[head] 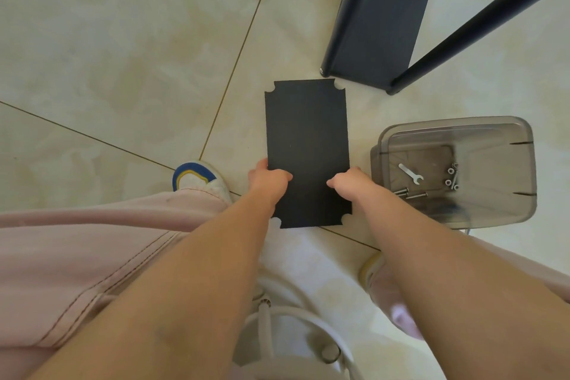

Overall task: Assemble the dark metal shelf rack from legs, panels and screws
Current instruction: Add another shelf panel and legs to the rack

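Left hand (267,178) and right hand (350,183) are pinching the dark panel (307,145) by its long edges above the floor, best kept level while heading toward the rack (377,15) at one o'clock.

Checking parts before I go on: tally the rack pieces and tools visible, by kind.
Loose flat panel, held by both hands: 1
Part-built rack: 1
Clear bin: 1
Wrench in the bin: 1
Screws and nuts in the bin: too small to count
Total counted: 4
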